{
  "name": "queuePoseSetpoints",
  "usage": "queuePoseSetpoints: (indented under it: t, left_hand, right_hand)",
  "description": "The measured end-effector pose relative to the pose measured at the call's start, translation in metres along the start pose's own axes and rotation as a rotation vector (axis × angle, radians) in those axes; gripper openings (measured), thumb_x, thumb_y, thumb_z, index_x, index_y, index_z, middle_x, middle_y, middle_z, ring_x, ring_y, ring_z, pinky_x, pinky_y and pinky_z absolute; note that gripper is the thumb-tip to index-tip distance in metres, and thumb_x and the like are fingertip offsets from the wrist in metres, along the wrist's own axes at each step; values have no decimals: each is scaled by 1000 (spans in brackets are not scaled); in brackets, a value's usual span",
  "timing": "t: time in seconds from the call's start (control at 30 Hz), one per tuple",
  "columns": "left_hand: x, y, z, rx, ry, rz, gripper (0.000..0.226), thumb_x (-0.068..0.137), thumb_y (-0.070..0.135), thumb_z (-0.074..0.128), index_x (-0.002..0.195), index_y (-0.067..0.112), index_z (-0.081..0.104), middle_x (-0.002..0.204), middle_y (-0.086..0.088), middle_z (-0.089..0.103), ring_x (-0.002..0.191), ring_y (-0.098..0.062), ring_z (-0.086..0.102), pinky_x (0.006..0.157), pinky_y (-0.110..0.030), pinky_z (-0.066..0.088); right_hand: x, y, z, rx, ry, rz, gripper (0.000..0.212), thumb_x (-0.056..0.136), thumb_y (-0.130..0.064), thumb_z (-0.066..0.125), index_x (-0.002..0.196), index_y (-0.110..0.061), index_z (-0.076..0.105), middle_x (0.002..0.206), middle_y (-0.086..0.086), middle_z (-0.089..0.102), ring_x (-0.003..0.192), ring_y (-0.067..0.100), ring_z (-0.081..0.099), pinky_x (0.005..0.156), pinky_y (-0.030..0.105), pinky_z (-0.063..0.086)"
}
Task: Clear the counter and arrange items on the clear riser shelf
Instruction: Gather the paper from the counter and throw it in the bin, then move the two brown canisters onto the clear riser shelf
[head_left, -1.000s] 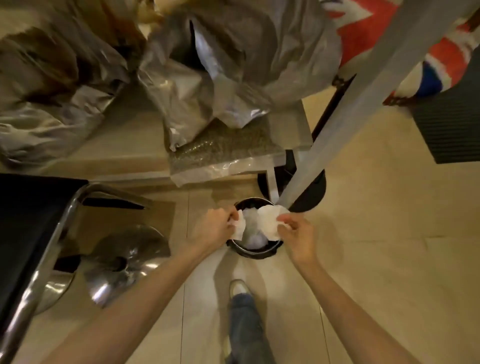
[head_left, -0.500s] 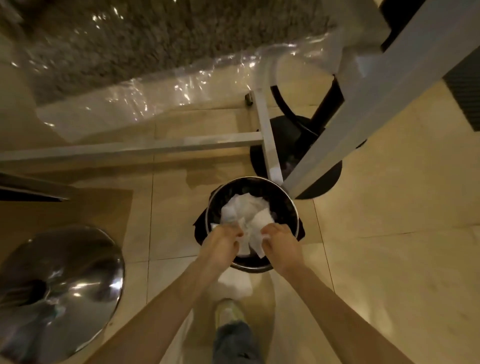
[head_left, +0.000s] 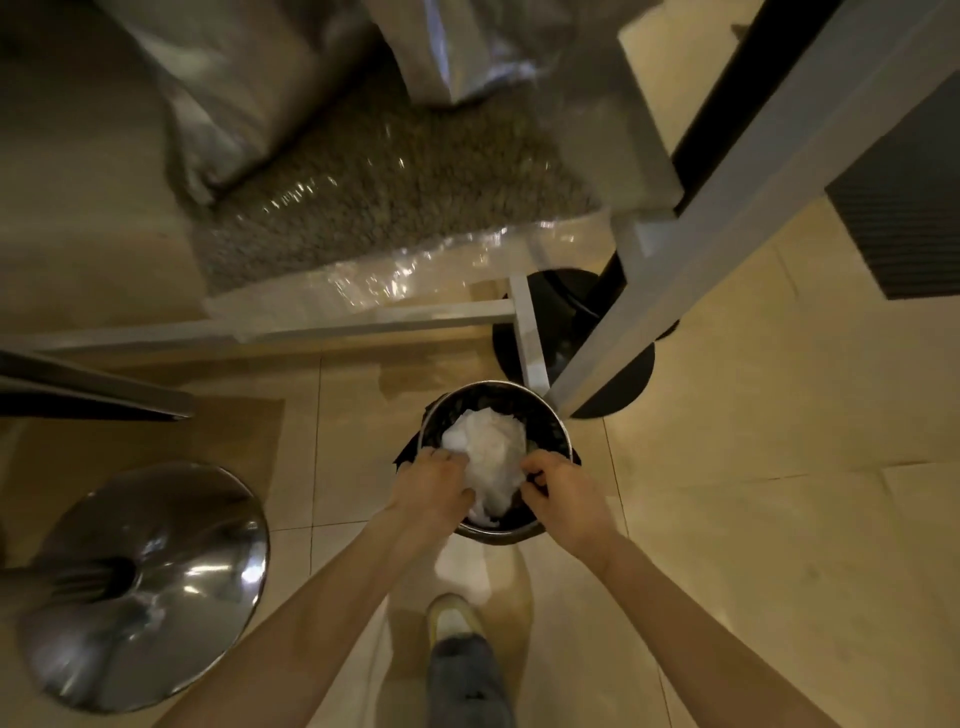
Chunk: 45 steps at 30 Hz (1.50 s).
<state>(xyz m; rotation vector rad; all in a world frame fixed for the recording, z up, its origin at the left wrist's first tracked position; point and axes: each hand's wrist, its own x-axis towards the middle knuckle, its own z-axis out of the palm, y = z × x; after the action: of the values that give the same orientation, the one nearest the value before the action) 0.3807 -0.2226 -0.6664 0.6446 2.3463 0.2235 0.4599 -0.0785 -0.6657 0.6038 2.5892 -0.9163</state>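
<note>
Seen from above: 2 bare hands over round metal bin (head_left: 563, 447) on tiled floor (head_left: 753, 545), left hand (head_left: 434, 491) and right hand (head_left: 563, 501) each with fingers curled and closed onto crumpled white paper (head_left: 491, 452) from opposite sides. Paper wad inside bin mouth, filling its middle. Behind bin: white frame leg (head_left: 532, 340); far left: chrome stool base (head_left: 140, 587); between forearms: 1 shoe (head_left: 454, 621).
</note>
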Motion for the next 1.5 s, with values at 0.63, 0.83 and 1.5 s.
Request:
queuePoseSetpoints:
  t: [0.63,0.83,1.5]
  left_hand:
    - [-285,88,-333,86,396,95,43,84,43,47,120,19,46,121,-9,57,110,-29,54,87,-39,47]
    - [-371,103,-440,49,615,122,33,83,41,51,111,23,55,111,-2,64,98,-20,59,84,-38,51]
    - [-299,40,-557,-655,1027,23,110,55,48,78,140,19,15,149,-8,24,136,-23,23,108,-38,29]
  right_hand:
    - [-192,-233,-274,21,92,-430,42,76,-40,62,116,-36,49,101,-14,61,88,-1,56,75,22,49]
    - [-234,-317,-349,63,197,-605,38,79,-40,61,114,-33,51,101,-13,62,91,2,57,82,30,51]
    - [-114,-480,-445,355,298,-701,64,72,-27,71,127,-17,40,125,6,52,106,14,49,88,25,41]
